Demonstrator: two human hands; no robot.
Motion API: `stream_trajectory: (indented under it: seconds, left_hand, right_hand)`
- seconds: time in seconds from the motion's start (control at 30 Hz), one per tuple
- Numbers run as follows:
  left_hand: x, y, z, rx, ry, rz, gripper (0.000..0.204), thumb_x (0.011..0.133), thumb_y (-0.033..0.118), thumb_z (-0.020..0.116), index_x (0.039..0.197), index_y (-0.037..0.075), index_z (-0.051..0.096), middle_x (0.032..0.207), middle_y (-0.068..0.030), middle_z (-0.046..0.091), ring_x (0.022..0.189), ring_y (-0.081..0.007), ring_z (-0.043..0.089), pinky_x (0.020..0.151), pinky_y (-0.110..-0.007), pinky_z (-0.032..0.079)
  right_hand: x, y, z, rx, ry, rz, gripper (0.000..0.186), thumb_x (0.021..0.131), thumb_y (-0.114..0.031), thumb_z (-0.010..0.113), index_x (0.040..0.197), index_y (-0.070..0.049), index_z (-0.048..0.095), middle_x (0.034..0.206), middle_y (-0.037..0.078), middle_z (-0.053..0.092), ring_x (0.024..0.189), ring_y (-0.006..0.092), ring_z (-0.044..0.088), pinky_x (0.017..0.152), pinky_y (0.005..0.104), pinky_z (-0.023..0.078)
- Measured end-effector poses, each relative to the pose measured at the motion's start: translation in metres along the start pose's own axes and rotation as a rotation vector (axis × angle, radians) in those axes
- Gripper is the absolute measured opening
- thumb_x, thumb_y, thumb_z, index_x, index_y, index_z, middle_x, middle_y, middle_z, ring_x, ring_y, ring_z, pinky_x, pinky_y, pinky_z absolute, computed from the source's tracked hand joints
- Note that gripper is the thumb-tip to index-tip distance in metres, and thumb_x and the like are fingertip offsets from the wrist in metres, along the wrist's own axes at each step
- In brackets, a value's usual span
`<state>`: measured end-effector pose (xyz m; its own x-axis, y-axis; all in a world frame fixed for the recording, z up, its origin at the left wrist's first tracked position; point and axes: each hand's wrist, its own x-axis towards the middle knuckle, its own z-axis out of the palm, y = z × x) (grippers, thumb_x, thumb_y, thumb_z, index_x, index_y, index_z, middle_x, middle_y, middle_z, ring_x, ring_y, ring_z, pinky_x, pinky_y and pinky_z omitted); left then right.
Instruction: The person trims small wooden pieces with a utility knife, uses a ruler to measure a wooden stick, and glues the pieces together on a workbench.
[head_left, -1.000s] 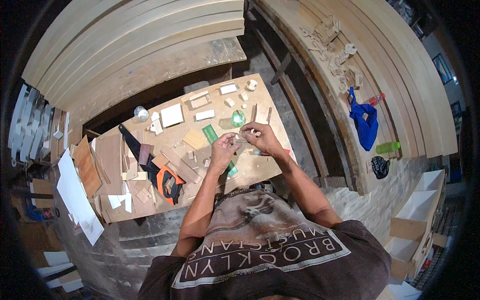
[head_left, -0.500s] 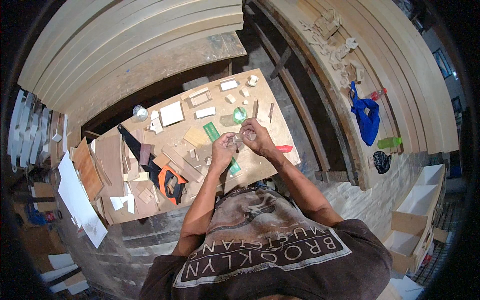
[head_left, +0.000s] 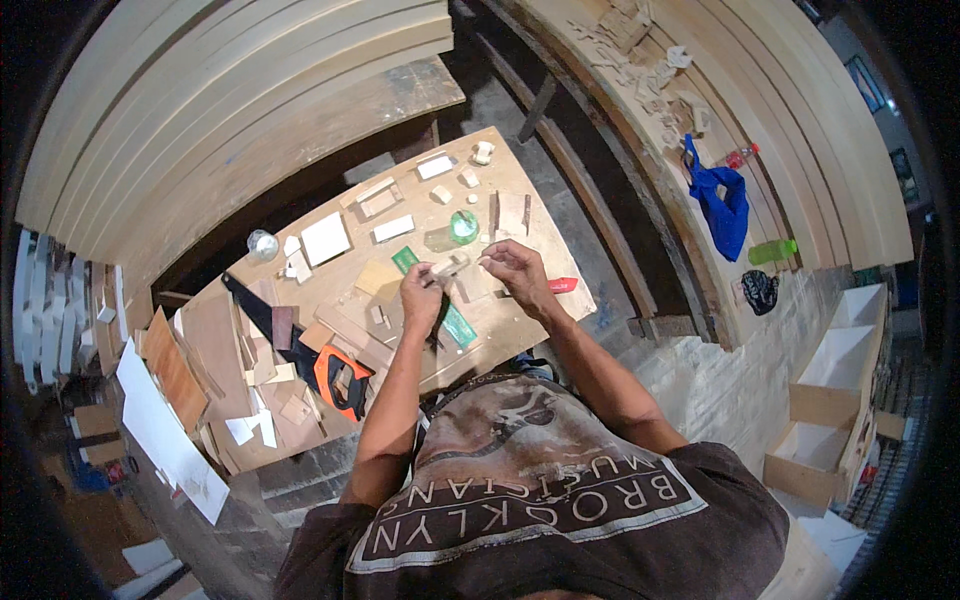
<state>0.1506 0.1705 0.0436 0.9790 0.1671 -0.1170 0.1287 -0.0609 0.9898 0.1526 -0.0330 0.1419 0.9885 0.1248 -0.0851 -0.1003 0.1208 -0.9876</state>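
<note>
My left hand (head_left: 423, 292) is closed on a small pale wooden piece (head_left: 449, 266), held over the plywood table (head_left: 553, 258). A little to the right, my right hand (head_left: 514, 270) is pinched, raised beside that piece; what its fingertips hold, if anything, is too small to make out. Beneath my hands lies a long green strip (head_left: 459, 325), partly hidden. A round green translucent container (head_left: 463, 227) stands behind them, and a flat red object (head_left: 563, 285) lies beside my right wrist.
An orange-handled saw (head_left: 338, 376) and wood offcuts (head_left: 283, 325) cover the table's left part. Small blocks and a white square (head_left: 325, 237) sit toward the back. A bench on the right holds a blue bag (head_left: 722, 210) and plastic bottles (head_left: 771, 252). Open boxes (head_left: 830, 355) stand at lower right.
My hands have drawn apart: the left has moved leftward with the small piece, now more visible, and the right has separated from it. The whole view has shifted slightly.
</note>
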Motion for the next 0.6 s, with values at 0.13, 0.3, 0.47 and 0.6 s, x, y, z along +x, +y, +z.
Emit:
stream_trajectory:
  seconds: [0.13,0.3,0.47,0.6]
  left_hand:
    - [0.01,-0.003,0.01,0.391,0.093,-0.028,0.036,0.076,-0.002,0.071,0.109,0.001,0.057,0.095,-0.0134,0.065,0.089,-0.0245,0.064,0.08,-0.035,0.05]
    - [0.004,0.011,0.015,0.731,0.176,0.225,0.047,0.074,0.004,0.074,0.118,0.0,0.056,0.11,-0.0195,0.059,0.107,-0.0344,0.056,0.093,-0.045,0.045]
    - [-0.022,0.057,0.049,0.106,0.04,-0.098,0.022,0.087,0.011,0.07,0.106,0.0,0.069,0.096,-0.0083,0.07,0.086,-0.0199,0.063,0.08,-0.033,0.05]
    - [-0.06,0.088,0.111,-0.296,0.004,-0.274,0.02,0.091,0.013,0.068,0.105,-0.002,0.071,0.087,-0.0032,0.07,0.075,-0.0073,0.059,0.067,-0.022,0.047]
  right_hand:
    - [-0.015,-0.002,-0.022,0.174,0.125,0.194,0.013,0.087,-0.009,0.071,0.098,-0.006,0.066,0.083,-0.002,0.063,0.074,0.0067,0.056,0.065,0.0214,0.043]
    - [-0.025,-0.001,-0.038,0.332,0.162,0.276,0.009,0.087,-0.008,0.071,0.093,-0.006,0.065,0.08,-0.003,0.061,0.071,0.0066,0.054,0.064,0.0216,0.044]
    - [-0.023,0.001,-0.041,0.288,0.116,0.295,0.011,0.086,-0.004,0.071,0.092,-0.006,0.061,0.081,-0.001,0.061,0.072,0.0082,0.055,0.067,0.0223,0.044]
    - [-0.017,0.043,-0.05,0.03,0.053,0.14,0.011,0.086,-0.007,0.071,0.09,-0.002,0.063,0.083,-0.001,0.063,0.074,0.0086,0.058,0.069,0.0245,0.048]
